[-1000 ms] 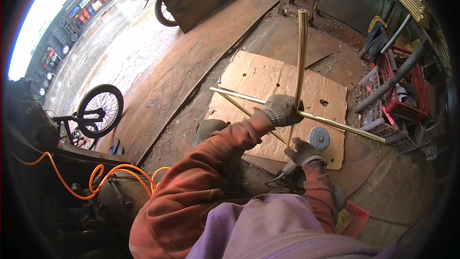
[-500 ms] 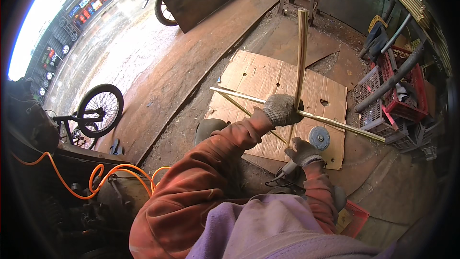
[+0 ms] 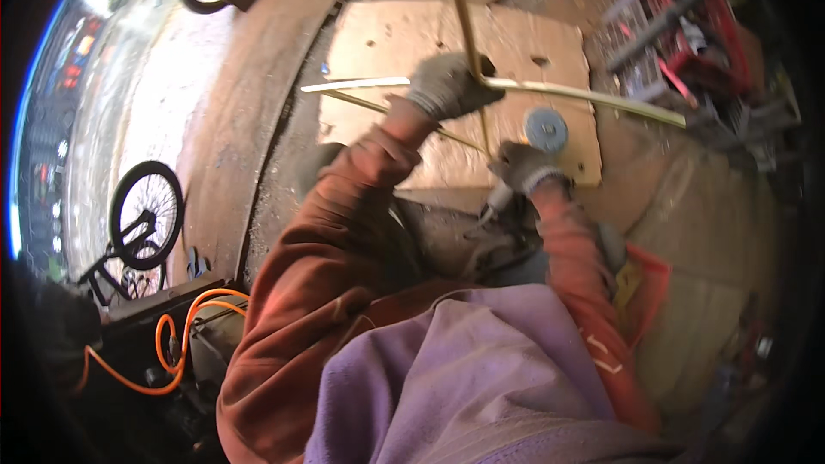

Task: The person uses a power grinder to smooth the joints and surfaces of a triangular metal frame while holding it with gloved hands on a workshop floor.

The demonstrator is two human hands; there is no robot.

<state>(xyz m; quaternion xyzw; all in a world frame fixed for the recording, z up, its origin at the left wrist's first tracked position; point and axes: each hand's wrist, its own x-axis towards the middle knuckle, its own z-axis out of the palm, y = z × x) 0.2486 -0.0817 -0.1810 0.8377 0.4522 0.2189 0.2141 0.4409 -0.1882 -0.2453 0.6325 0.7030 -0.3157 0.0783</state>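
My left hand (image 3: 451, 86), in a grey knit glove, is closed around a joined frame of brass-coloured metal tubes (image 3: 593, 96). One tube stands up past my fist, a long one crosses left to right, and thinner ones slant below. My right hand (image 3: 526, 167), also gloved, is wrapped around what looks like an angle grinder (image 3: 498, 199). Its round blue-grey disc (image 3: 546, 129) faces up beyond my fingers, apart from the crossing tube. A thin tube's lower end comes close to my right fingertips; whether they touch is unclear. Blur softens the picture.
Under the tubes lies a flat cardboard sheet (image 3: 378, 30) with holes. Red and grey crates (image 3: 713, 69) with pipes stand at the right. A red tray (image 3: 649, 292) is beside my right forearm. An orange hose (image 3: 163, 391) curls at lower left, near a bicycle wheel (image 3: 146, 215).
My view has tipped downward, so hands, tubes and cardboard appear higher and further left. Both hands keep their grips, and the upright tube now leans more to the left in the picture.
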